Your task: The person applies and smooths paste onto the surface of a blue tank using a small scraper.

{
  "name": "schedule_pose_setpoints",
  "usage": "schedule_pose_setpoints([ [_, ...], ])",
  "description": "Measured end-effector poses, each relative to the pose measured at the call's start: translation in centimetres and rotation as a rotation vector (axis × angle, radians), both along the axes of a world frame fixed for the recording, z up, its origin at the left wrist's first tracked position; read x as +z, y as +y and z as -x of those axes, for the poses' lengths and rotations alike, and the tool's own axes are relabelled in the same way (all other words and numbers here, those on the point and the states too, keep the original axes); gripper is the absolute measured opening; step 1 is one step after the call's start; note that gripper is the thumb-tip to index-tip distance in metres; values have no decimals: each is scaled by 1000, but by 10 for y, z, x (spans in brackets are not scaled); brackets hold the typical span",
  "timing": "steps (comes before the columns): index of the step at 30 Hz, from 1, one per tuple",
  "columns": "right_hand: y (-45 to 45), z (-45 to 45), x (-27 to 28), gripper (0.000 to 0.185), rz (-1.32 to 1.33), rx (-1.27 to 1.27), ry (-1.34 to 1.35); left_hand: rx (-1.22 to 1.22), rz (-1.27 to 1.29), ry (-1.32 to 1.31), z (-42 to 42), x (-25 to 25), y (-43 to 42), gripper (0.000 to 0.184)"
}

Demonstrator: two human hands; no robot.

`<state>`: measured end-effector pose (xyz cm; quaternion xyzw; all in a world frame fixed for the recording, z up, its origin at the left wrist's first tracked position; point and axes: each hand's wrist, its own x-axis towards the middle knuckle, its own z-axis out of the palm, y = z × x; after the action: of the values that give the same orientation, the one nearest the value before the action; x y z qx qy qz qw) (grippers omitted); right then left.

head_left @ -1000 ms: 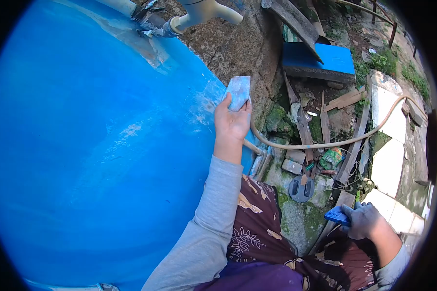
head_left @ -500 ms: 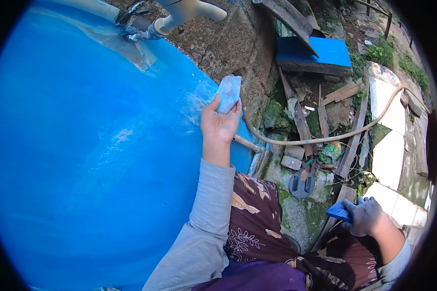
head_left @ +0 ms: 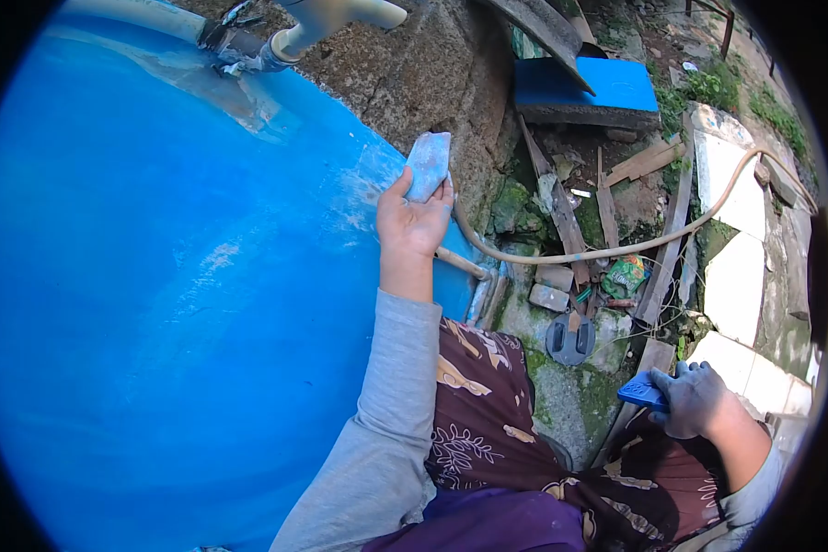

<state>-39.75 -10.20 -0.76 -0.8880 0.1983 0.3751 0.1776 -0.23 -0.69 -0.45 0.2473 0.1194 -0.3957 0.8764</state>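
Observation:
My left hand [head_left: 416, 224], palm up, pinches a flat rectangular piece with a worn, blue-and-white dusty face [head_left: 429, 167] between thumb and fingers. It is held above the edge of a blue painted surface [head_left: 156, 276], which has pale scuffed patches near my hand and farther left. Lower right, my right hand [head_left: 693, 401], coated in grey-blue dust, is closed around a blue block [head_left: 642, 392] with raised marks on its face. That block is over my patterned brown clothing, away from the blue surface. My fingers partly cover both pieces.
Pale pipes [head_left: 340, 18] join at the top of the blue surface beside a rough rock [head_left: 405, 83]. A beige hose [head_left: 607, 253] curves across wood scraps, small blocks [head_left: 549, 296] and a green wrapper [head_left: 625, 276]. A blue-topped slab [head_left: 616, 87] lies at upper right.
The view has shifted slightly, so the surroundings sit a little higher and farther left. Both hands keep their grips, with little movement of their own.

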Motion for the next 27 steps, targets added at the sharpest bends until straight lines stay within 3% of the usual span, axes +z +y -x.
schedule_pose_setpoints([
  [8, -2, 2, -3, 56, 38, 6, -35, 38, 51, -38, 10, 16, 9, 40],
  [14, 0, -2, 1, 56, -3, 11, -25, -3, -45, -46, -1, -3, -10, 40],
  [20, -3, 0, -2, 57, 26, -9, -49, 17, 50, -19, 7, 9, 5, 40],
  [27, 0, -3, 0, 58, 6, 19, -42, 75, -79, -35, 4, 0, -16, 39],
])
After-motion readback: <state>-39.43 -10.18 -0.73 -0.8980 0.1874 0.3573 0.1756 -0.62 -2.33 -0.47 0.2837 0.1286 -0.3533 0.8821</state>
